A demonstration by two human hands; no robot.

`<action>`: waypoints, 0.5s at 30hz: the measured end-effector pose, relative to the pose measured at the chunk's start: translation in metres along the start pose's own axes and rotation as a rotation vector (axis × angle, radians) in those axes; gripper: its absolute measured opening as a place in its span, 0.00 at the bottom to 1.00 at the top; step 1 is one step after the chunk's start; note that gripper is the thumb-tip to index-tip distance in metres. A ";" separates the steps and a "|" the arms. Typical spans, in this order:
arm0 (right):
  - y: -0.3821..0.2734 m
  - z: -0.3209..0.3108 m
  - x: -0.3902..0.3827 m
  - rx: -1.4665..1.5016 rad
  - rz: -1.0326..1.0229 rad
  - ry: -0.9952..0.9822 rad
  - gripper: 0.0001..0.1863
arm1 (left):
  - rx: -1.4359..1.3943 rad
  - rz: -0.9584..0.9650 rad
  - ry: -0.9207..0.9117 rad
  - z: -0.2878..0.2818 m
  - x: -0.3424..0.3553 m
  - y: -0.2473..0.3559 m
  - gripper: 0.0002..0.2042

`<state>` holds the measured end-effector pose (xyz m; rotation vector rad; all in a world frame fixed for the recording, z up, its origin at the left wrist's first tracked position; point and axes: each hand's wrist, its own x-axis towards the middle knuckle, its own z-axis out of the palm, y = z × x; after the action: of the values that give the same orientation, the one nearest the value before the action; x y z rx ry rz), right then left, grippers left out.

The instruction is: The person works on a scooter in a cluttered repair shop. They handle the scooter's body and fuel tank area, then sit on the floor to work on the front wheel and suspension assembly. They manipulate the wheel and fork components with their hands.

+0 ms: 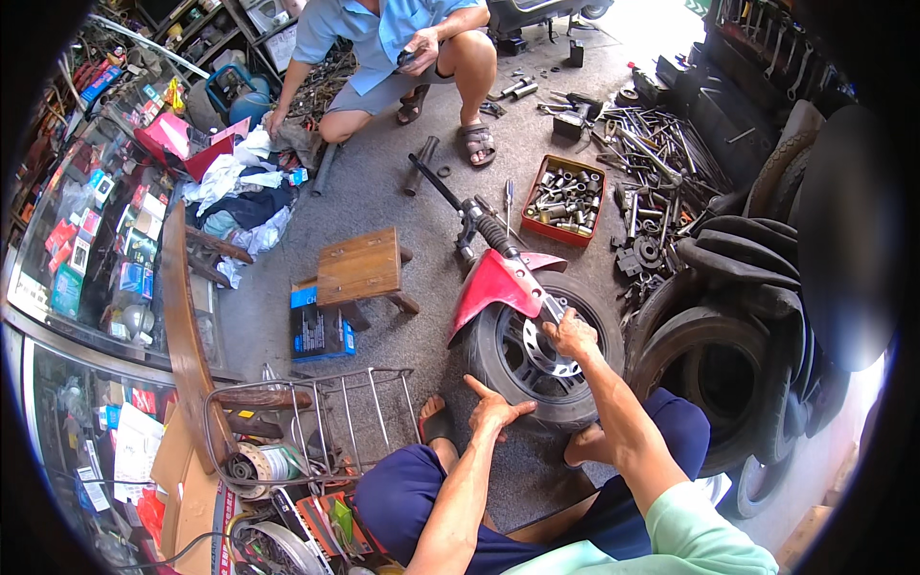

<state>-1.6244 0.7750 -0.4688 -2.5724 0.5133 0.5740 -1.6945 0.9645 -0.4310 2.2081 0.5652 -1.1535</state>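
Observation:
A red front mudguard (479,297) sits over a scooter's front wheel (551,393), attached to a fork leg (491,230) with a corrugated rubber boot, standing tilted in the middle of the floor. My right hand (571,337) is closed on the lower metal part of the fork, by the brake disc. My left hand (491,407) has its thumb and index finger spread apart at the left side of the tyre, apparently touching it.
A co-worker (383,57) squats opposite, holding a dark object. Nearby are a small wooden stool (356,271), a red box of sockets (563,199), loose tools (661,163), stacked tyres (704,340), a metal rack (379,425) and glass cabinets (72,240).

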 end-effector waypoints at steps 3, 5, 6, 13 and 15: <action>0.002 0.000 0.000 -0.001 0.000 0.023 0.37 | 0.015 0.055 -0.019 -0.002 -0.003 0.000 0.71; 0.003 0.003 0.002 -0.001 0.015 0.040 0.37 | 0.001 0.073 -0.058 -0.004 -0.002 0.000 0.71; 0.004 0.005 0.004 -0.001 0.021 0.046 0.37 | -0.007 0.080 -0.078 -0.004 -0.001 0.000 0.72; 0.000 0.007 0.003 0.001 0.015 0.060 0.36 | 0.046 0.114 -0.172 0.008 0.029 -0.017 0.59; 0.002 0.008 0.004 -0.002 0.013 0.064 0.35 | 0.053 0.119 -0.153 0.009 0.028 -0.016 0.55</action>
<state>-1.6242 0.7764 -0.4775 -2.5979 0.5511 0.4975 -1.6940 0.9733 -0.4631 2.1433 0.3378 -1.2736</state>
